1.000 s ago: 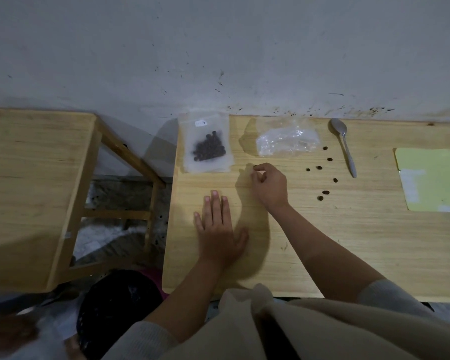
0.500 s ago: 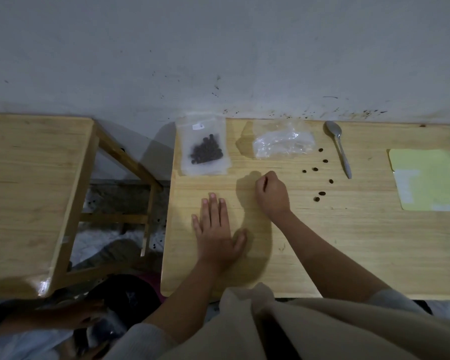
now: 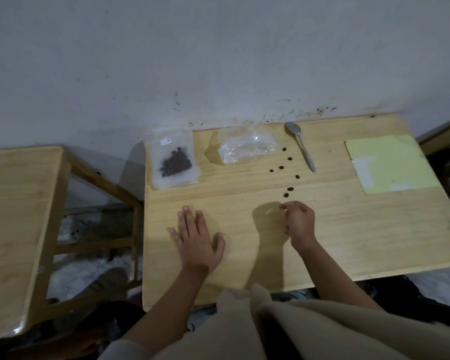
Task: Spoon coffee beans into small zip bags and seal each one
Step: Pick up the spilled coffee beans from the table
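Right hand (image 3: 299, 222) curled near 7 loose beans (image 3: 286, 195) — grip contents unclear.

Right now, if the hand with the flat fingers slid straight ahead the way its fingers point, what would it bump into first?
Probably the zip bag with beans. The left hand lies flat on the table, fingers pointing up and slightly left, only bare wood between.

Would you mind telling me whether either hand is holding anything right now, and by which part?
The left hand lies flat and open on the wooden table, holding nothing. The right hand has curled fingers; whether they pinch anything cannot be told.
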A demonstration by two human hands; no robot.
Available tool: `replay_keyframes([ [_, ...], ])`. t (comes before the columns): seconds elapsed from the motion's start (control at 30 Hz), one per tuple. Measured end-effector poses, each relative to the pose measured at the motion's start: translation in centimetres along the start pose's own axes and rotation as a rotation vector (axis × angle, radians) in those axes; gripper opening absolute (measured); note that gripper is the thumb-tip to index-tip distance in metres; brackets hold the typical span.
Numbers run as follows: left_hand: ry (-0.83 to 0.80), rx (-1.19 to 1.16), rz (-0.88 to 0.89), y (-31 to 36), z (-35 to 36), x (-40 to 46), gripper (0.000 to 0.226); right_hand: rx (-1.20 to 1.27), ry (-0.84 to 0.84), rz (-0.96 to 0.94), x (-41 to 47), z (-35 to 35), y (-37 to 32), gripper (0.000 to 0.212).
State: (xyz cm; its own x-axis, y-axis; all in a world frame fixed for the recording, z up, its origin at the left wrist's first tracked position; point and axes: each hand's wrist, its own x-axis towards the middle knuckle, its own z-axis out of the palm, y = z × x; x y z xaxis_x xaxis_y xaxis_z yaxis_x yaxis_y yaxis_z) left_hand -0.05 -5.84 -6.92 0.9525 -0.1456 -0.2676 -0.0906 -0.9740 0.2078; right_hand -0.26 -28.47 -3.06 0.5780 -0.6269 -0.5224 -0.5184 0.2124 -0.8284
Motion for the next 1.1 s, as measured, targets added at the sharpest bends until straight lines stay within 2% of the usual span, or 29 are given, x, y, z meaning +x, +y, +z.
replay_keyframes([
  [0.1,0.020,-0.034,0.063,2.7,-0.1,0.5,0.074,-0.334,0.083,-0.271,1.1,-1.2,-0.2,0.025],
  [0.17,0.049,-0.049,0.136,4.9,0.1,1.2,0.073,-0.506,0.084,-0.377,1.7,-1.6,-0.4,0.020],
  [0.3,0.060,-0.084,0.173,9.1,0.4,2.5,0.081,-0.767,-0.056,-0.475,3.9,-2.0,-0.2,0.025],
  [0.43,0.030,-0.070,0.153,12.4,1.5,3.3,0.082,-0.887,-0.169,-0.566,5.7,-2.2,-0.5,0.022],
  [0.53,0.014,-0.010,0.114,13.4,2.4,3.4,0.083,-0.900,-0.199,-0.584,6.4,-2.7,-1.1,0.020],
  [0.67,0.044,-0.012,0.104,13.5,2.5,3.5,0.084,-0.793,-0.213,-0.570,7.1,-4.4,-1.7,0.020],
  [0.9,0.070,-0.045,0.059,14.0,2.6,3.6,0.087,-0.690,-0.408,-0.617,8.9,-5.8,-1.9,0.017],
  [1.1,0.078,-0.027,0.063,14.0,2.3,3.4,0.085,-0.745,-0.371,-0.771,10.2,-5.0,-2.4,0.016],
])
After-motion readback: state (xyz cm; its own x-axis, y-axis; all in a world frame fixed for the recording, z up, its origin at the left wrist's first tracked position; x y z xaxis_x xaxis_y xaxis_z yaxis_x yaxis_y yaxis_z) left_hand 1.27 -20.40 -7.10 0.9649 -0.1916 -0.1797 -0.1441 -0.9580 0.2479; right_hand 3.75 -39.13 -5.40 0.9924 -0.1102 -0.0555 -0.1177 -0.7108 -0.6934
